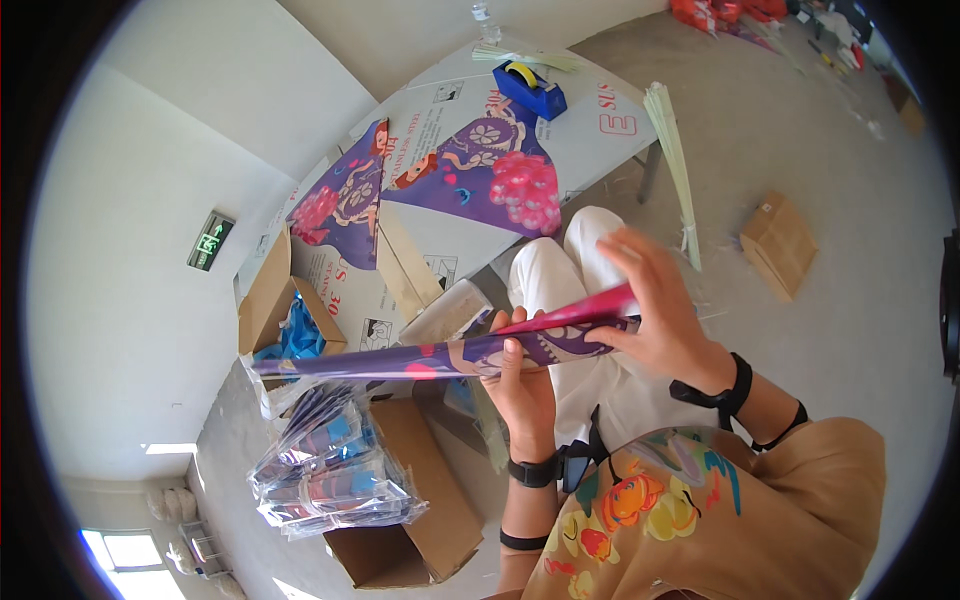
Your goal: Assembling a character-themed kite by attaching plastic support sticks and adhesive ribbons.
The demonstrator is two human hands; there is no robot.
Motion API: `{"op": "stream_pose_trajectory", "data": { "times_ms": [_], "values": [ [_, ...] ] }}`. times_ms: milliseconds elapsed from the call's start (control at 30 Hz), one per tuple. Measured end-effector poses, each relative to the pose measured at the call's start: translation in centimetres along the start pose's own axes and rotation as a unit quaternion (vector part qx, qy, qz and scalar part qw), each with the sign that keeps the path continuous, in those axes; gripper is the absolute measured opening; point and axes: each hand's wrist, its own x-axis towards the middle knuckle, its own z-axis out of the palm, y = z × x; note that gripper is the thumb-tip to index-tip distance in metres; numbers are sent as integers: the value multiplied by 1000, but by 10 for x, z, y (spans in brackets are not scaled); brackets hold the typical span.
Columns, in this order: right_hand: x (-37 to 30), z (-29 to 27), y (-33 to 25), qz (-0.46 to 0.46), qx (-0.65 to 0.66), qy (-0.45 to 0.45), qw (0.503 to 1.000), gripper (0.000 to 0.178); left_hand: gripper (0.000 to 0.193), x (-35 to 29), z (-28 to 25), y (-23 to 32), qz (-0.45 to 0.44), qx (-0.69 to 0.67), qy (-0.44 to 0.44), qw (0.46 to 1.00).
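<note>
A long purple printed sheet [470, 355], folded or rolled into a narrow strip, lies across my hands above my lap. A pink layer [575, 308] of it stands apart along the upper side near the right end. My left hand [520, 395] grips the strip near its middle from below, the thumb over the near face and the fingertips above the top edge. My right hand [660, 310] has the right end between its thumb and its raised fingers, which are slightly blurred. The strip's left end points over an open carton.
A printed-board table [430, 240] holds two purple kite-shaped sheets [500, 175] and a blue tape dispenser [530, 92]. Pale thin sticks [672, 165] jut past its edge. Plastic-wrapped packs [335, 470] sit by an open carton [440, 530]; a closed carton [778, 245] stands on the floor.
</note>
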Motion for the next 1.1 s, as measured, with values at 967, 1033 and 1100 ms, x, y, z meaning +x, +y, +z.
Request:
{"op": "stream_pose_trajectory", "data": {
  "times_ms": [967,1033,1100],
  "values": [
    [28,55,29,218,236,-448,834,20,46,54,-79,102,-97,252,31,962],
    [26,38,49,233,163,-376,882,20,52,53,-135,131,-68,346,59,934],
    [6,20,88,228,77,-300,923,19,43,37,-224,132,39,373,248,893]
  ]
}}
